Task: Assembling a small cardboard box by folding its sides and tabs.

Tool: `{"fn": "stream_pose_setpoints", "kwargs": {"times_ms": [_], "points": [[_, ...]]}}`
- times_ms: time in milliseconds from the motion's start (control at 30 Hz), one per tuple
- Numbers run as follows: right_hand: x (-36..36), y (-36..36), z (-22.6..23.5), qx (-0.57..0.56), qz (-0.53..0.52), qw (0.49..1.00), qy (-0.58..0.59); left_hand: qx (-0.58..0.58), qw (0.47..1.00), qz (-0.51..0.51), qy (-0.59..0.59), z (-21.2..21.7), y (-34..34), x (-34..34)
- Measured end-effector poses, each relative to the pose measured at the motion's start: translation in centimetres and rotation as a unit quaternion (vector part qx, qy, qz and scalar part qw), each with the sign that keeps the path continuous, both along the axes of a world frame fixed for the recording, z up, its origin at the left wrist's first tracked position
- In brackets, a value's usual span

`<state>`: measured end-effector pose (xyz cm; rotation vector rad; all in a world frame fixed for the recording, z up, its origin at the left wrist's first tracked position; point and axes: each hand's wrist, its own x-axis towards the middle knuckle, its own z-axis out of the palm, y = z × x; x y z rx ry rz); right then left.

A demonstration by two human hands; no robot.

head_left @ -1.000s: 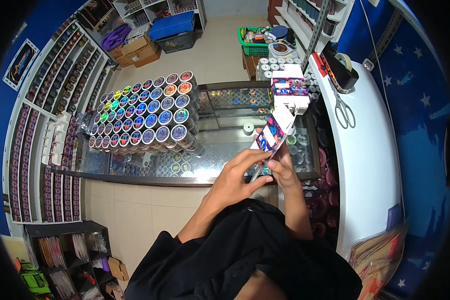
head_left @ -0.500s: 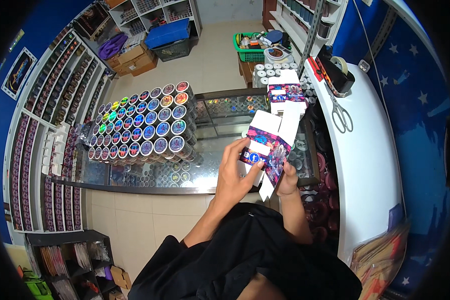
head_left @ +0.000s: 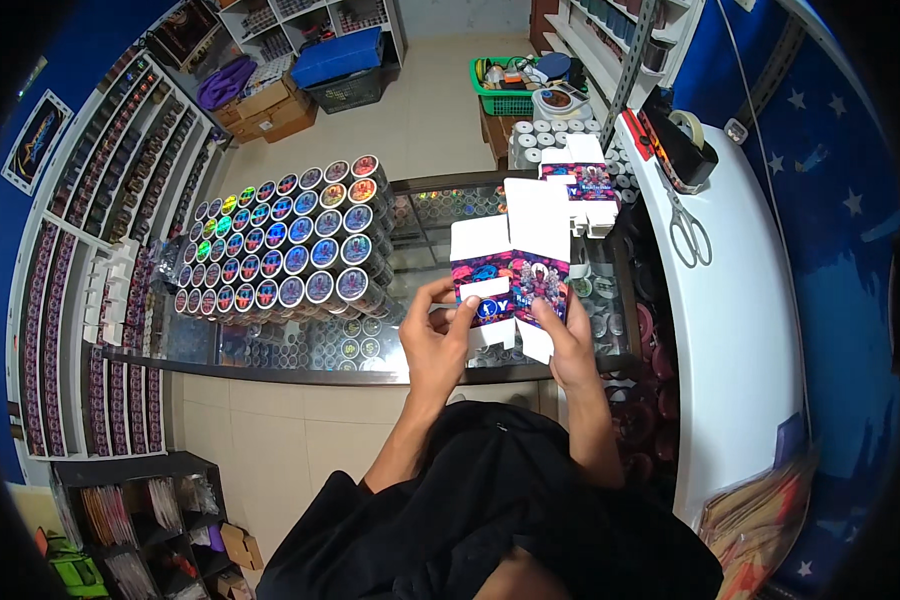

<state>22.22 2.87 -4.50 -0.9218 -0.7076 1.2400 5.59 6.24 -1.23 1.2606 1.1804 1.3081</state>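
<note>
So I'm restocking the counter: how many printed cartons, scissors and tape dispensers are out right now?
Printed cartons: 2, one unfolded in the left hand and right hand, one standing behind
Scissors: 1
Tape dispenser: 1
Total: 4

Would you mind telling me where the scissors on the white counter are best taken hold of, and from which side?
Probably by the two finger loops, from the person's right side. The scissors lie flat on the white counter, loops toward the person and blades pointing away toward the tape dispenser, with bare counter around the loops.
</note>
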Motion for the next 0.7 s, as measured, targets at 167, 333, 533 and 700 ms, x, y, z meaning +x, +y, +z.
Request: {"fn": "stream_pose_setpoints", "kwargs": {"times_ms": [167, 333, 533, 700], "points": [[0.7, 0.4, 0.4, 0.009, -0.031, 0.999, -0.035, -0.008, 1.0, -0.001, -0.026, -0.3, 0.5, -0.7], [1.6, 0.2, -0.9, -0.011, -0.022, 0.998, -0.065, -0.036, 0.999, -0.02, -0.012, -0.6, 0.4, -1.1], [1.7, 0.5, -0.9, 0.008, -0.055, 0.995, -0.086, 0.021, 0.995, -0.095, 0.021, -0.6, 0.1, -1.3], [1.3, 0.8, -1.1, 0.061, -0.114, 0.978, -0.162, -0.028, 0.987, -0.147, -0.05, -0.6, 0.3, -1.4]]}}
